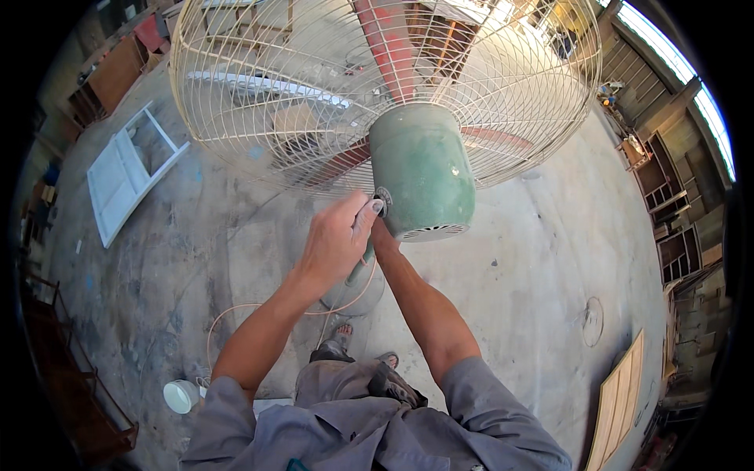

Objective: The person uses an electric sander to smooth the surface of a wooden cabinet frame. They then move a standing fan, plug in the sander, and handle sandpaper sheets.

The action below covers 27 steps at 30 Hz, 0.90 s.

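A big pedestal fan stands before me, with a round green motor housing (424,173), a cream wire cage (259,145) and red blades (386,51). My left hand (338,235) is closed on a small dark knob (380,201) at the left side of the housing, thumb and fingers pinched around it. Under the housing, my right hand (383,239) reaches in beside the fan's pole (360,271); its fingers are hidden there. The pole slants down to a round base (357,297) on the floor near my feet.
An orange cord (228,312) loops over the concrete floor. A white bucket (181,396) sits at lower left, a white frame panel (129,177) farther left. A wooden panel (616,400) lies at lower right. Wooden furniture frames (660,177) line the right wall.
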{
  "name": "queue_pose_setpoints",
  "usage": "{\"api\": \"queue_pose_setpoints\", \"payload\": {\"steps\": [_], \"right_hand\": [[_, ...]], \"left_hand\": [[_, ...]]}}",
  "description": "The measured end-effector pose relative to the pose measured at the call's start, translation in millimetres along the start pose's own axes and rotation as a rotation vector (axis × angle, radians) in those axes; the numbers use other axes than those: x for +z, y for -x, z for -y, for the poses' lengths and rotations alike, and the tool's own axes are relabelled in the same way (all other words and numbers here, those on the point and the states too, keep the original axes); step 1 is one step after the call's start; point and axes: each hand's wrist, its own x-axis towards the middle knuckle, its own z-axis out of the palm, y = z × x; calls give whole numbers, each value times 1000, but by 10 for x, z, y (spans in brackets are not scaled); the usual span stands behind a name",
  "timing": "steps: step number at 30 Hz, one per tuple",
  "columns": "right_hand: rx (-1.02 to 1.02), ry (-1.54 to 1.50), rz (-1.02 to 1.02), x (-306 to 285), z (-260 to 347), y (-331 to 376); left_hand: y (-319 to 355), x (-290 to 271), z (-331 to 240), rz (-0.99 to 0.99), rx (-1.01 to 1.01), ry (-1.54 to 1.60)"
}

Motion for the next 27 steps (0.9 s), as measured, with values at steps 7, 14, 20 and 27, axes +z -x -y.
{"api": "queue_pose_setpoints", "payload": {"steps": [7, 14, 20, 27], "right_hand": [[-174, 331, -61, -40, -669, -158], [-191, 393, -83, 115, -536, 45], [-152, 396, -84, 150, -379, 149], [-120, 410, -78, 109, -360, 185]], "left_hand": [[-39, 130, -36, -20, 24, 70], [-7, 106, -92, -31, 0, 35], [-20, 108, -95, -45, 68, -33], [-3, 99, -121, -32, 20, -20]]}}
